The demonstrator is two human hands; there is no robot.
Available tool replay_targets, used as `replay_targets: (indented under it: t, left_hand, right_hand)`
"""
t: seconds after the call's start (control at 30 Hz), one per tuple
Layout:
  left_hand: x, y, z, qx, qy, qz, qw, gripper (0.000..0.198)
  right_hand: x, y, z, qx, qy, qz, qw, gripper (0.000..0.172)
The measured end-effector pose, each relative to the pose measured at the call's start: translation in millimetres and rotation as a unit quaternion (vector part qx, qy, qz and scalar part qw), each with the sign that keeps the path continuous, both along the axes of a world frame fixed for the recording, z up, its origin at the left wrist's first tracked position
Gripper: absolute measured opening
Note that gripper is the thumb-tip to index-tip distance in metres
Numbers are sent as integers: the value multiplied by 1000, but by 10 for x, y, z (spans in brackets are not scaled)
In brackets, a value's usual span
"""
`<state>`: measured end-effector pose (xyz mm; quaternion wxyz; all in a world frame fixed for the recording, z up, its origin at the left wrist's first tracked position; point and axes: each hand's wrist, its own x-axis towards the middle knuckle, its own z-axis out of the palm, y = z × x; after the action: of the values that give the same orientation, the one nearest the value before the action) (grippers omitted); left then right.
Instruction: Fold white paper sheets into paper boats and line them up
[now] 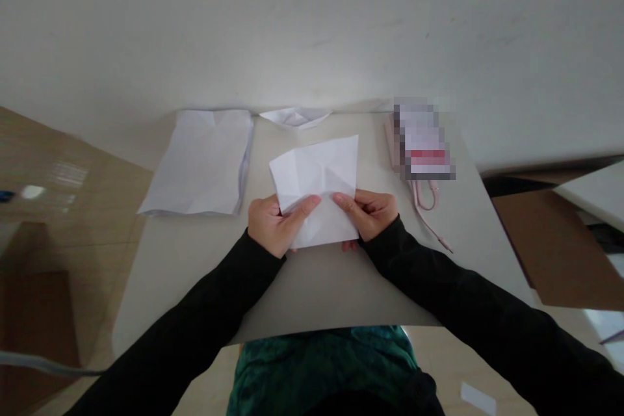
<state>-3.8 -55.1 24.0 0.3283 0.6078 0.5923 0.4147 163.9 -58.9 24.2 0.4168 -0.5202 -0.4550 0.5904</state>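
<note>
A creased, folded sheet of white paper (324, 172) is held between both hands above the middle of the table. My left hand (277, 221) grips its left side, thumb lying on top and fingers underneath. On the right side, my right hand (373, 211) pinches the sheet the same way, its thumb pressing near the centre crease. The fingers below the paper are mostly hidden. Behind the sheet, a folded paper boat (296, 117) lies by the wall. To the left is a stack of white paper (202, 162) with slightly curled edges.
A phone-like device (424, 140), blurred out by pixels, stands at the right rear of the white table (312, 292). A pink cable (424, 214) trails from it. The wall (312, 26) borders the table's far edge. Brown cardboard (560, 247) is at the right.
</note>
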Motion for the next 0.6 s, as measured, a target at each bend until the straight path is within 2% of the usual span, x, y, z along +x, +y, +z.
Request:
replay_targets:
  t: [0.13, 0.33, 0.5, 0.6]
  left_hand:
    - [10, -16, 60, 4, 12, 44, 999, 38]
    - [10, -1, 80, 36, 35, 51, 997, 46]
    - [18, 4, 86, 106, 56, 129, 984, 43]
    - [79, -19, 146, 46, 16, 125, 991, 38]
  right_hand:
    - [5, 15, -34, -2, 23, 61, 998, 44]
    - [-3, -9, 26, -6, 7, -32, 999, 38]
    - [-13, -6, -9, 22, 29, 12, 999, 36]
    - [-7, -5, -34, 41, 15, -7, 999, 37]
